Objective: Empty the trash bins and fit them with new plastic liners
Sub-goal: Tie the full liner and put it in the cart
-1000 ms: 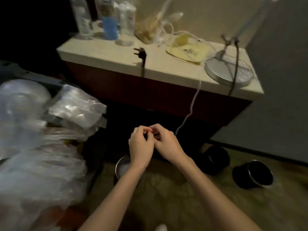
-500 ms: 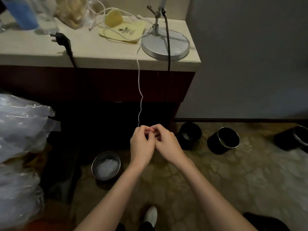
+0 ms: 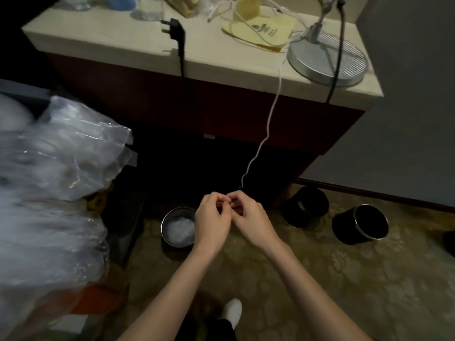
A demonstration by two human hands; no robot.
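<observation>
A: Where are the hands?
B: Out in front, over the patterned carpet (image 3: 344,291). The left hand (image 3: 213,221) and right hand (image 3: 251,217) meet, fingers curled in, the tips of one touching the tips of the other.
A: Pinching something?
B: I cannot tell. Anything between the tips is too small or thin to make out in this dim light.
A: And the bins?
B: Three on the floor. A steel-rimmed bin (image 3: 177,227) stands upright just left of the left hand, partly hidden by it, with something white and crumpled inside. To the right, near the desk's corner, sits a black bin (image 3: 305,205); how it lies is lost in the dark. Just beyond it a second black bin (image 3: 349,226) is tipped over, its bright-rimmed mouth showing.
A: Any plastic?
B: A heap of clear plastic bags (image 3: 61,180) fills the left side, blurred.
A: What's higher up?
B: A cream-topped desk (image 3: 123,43) with a dark red front. On it are a round silver lamp base (image 3: 310,62), a yellow cloth (image 3: 261,30) and a black plug (image 3: 173,25) whose cord drops over the edge. A white cable (image 3: 270,114) hangs from the desktop and ends just above the hands. A white shoe (image 3: 232,311) shows low down, between the forearms
</observation>
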